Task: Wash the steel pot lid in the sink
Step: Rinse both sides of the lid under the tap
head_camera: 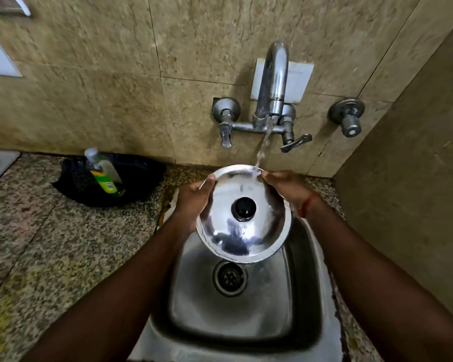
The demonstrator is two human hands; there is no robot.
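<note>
One steel lid (259, 232) between left hand (194, 199) and right hand (288, 186).

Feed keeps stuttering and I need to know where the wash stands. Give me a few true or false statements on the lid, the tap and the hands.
1. Water runs from the tap onto the far rim of the steel pot lid. True.
2. One hand alone holds the lid. False: the left hand and the right hand both grip its rim.
3. The lid's black knob faces the camera. True.
4. The lid lies flat, let go. False: it is held tilted above the sink.
5. A bottle leans in a black dish on the counter. True.
</note>
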